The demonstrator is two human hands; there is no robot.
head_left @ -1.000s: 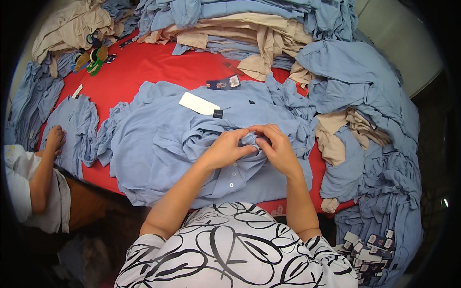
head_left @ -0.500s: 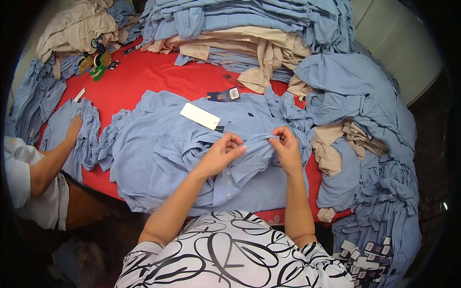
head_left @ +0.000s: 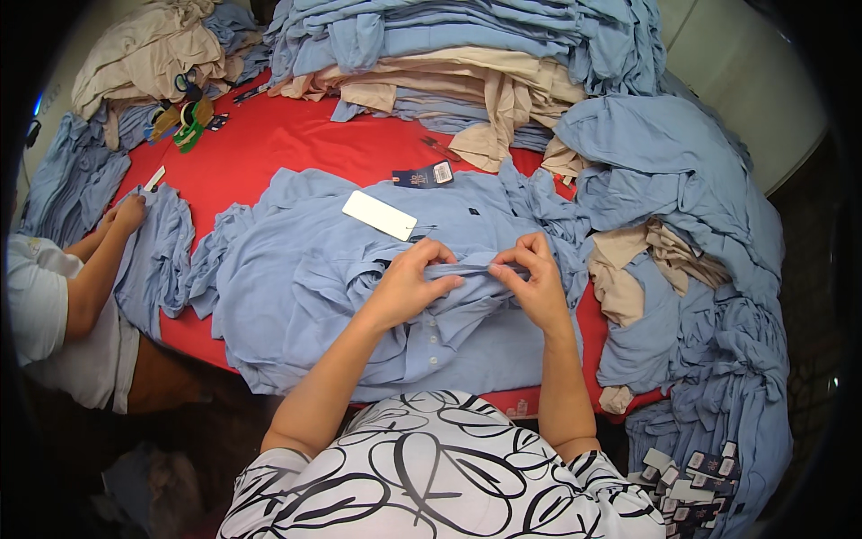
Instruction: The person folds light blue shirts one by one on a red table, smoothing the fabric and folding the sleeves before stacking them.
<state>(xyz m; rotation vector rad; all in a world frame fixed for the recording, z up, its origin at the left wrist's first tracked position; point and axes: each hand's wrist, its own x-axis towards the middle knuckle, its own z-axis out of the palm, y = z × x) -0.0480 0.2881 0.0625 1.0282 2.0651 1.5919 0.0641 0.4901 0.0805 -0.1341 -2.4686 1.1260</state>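
Observation:
A light blue button shirt [head_left: 269, 256] lies spread in front of me, with white buttons down its placket. My left hand [head_left: 413, 286] pinches a fold of its cloth near the collar. A short way to the right, my right hand [head_left: 533, 278] pinches the same fold between thumb and fingers, so the edge runs between both hands. A blank white tag [head_left: 380, 215] lies on the shirt just beyond my left hand. Farther up rests a dark blue hang tag [head_left: 422, 175] with a white label.
Red cloth [head_left: 296, 126] covers the table. Tall stacks of blue shirts [head_left: 467, 31] and beige garments [head_left: 431, 72] stand at the back. More blue garments [head_left: 673, 162] heap on the right, above a cluster of tags [head_left: 691, 485]. At left, a co-worker's hands [head_left: 128, 214] handle another blue shirt.
My right hand has slid left along the cloth, closer to my left hand. The co-worker's hands have come together at the top of the other shirt.

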